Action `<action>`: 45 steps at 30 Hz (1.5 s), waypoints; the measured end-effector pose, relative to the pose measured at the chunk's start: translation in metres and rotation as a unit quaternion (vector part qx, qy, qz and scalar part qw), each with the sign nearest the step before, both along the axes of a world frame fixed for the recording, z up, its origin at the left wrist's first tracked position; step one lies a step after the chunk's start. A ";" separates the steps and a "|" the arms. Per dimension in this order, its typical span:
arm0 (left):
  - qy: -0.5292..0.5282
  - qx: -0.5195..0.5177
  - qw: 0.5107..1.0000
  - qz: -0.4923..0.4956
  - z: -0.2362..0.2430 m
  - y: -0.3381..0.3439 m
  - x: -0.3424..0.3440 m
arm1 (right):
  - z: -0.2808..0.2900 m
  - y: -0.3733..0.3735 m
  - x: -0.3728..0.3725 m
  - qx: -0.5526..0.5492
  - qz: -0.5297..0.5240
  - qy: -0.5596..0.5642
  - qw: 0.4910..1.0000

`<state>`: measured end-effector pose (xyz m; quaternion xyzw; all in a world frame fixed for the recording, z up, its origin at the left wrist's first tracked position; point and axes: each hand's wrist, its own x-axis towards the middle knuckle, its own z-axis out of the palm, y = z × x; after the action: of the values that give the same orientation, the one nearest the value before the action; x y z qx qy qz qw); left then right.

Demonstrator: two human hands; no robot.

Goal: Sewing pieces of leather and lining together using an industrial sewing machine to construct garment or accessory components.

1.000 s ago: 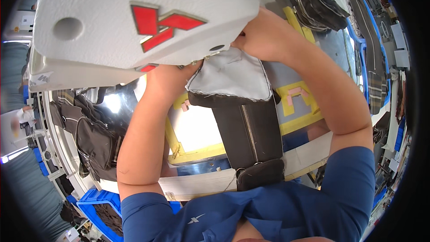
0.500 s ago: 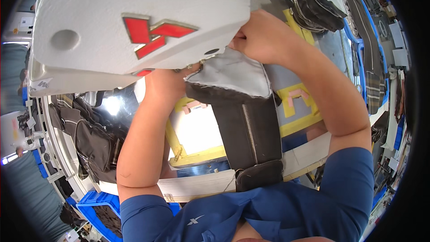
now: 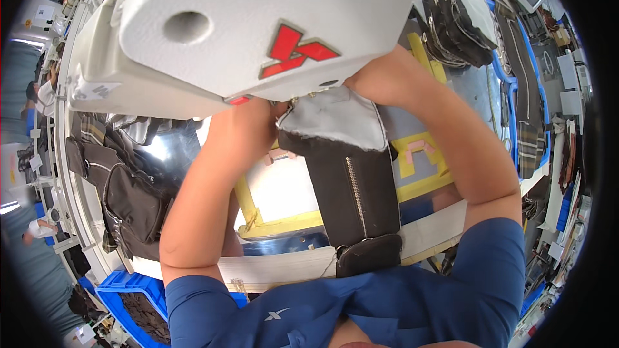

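Note:
A black fabric bag piece [image 3: 332,200] with a metal zipper [image 3: 353,187] runs from the sewing machine toward my body. Its raised far end shows a pale grey lining [image 3: 332,119] with a frayed edge. The white head of the sewing machine [image 3: 213,58], with a red emblem, hangs over this end and hides the needle area. My left hand [image 3: 248,125] is at the piece's left corner, its fingers mostly hidden behind the machine. Curled at the lining's far right edge, my right hand [image 3: 380,80] grips the piece, fingertips partly covered by the machine head.
Black bags [image 3: 132,200] lie at the left, and a stack of black zippered pieces [image 3: 458,19] at the far right. Yellow tape [image 3: 284,225] frames parts of the table. A blue crate [image 3: 122,283] stands lower left; blue trays [image 3: 506,71] line the right.
The view has shifted, so the machine head appears farther right and more of it shows. Both hands stay at the lined end, with the right hand's fingers now more hidden by the machine.

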<state>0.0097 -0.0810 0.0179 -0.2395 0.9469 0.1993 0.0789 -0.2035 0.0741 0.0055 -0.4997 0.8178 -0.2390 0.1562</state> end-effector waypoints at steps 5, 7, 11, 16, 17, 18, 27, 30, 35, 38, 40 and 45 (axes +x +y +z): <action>0.069 -0.113 0.983 -0.124 0.063 0.044 0.020 | -0.002 0.014 -0.011 -0.038 0.050 -0.023 0.998; 0.116 -0.111 0.975 -0.151 0.066 0.055 0.019 | -0.003 0.014 -0.011 -0.051 0.057 -0.012 0.997; 0.192 0.025 0.946 -0.259 0.049 0.060 0.012 | -0.002 0.013 -0.010 -0.070 0.058 -0.003 0.996; 0.142 -0.075 0.960 -0.227 0.026 0.069 0.015 | 0.005 0.007 -0.005 -0.033 0.064 -0.033 0.997; 0.148 -0.066 0.962 -0.220 0.025 0.069 0.016 | 0.008 0.006 -0.005 -0.026 0.059 -0.039 0.997; 0.135 -0.089 0.958 -0.238 0.026 0.067 0.016 | 0.007 0.007 -0.005 -0.016 0.065 -0.036 0.997; 0.107 -0.158 0.942 -0.276 0.023 0.067 0.021 | 0.002 0.006 -0.003 -0.067 0.107 0.032 0.992; 0.109 -0.110 0.962 -0.224 0.024 0.074 0.018 | 0.006 0.004 -0.001 -0.001 0.094 0.021 0.995; 0.075 -0.148 0.967 -0.195 0.022 0.086 0.017 | 0.002 0.006 -0.001 -0.045 0.142 0.127 0.981; 0.063 -0.196 0.961 -0.186 0.020 0.092 0.019 | -0.001 0.003 0.000 -0.078 0.141 0.101 0.982; 0.046 -0.203 0.960 -0.188 0.023 0.090 0.019 | -0.007 0.003 0.002 -0.087 0.123 0.058 0.987; 0.028 -0.210 0.957 -0.199 0.027 0.087 0.020 | -0.001 -0.002 0.011 -0.097 0.101 0.060 0.988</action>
<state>0.0292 0.0063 0.0450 -0.0518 0.9978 -0.0170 0.0382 -0.1922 0.0721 0.0042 -0.6059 0.7440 -0.2698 0.0812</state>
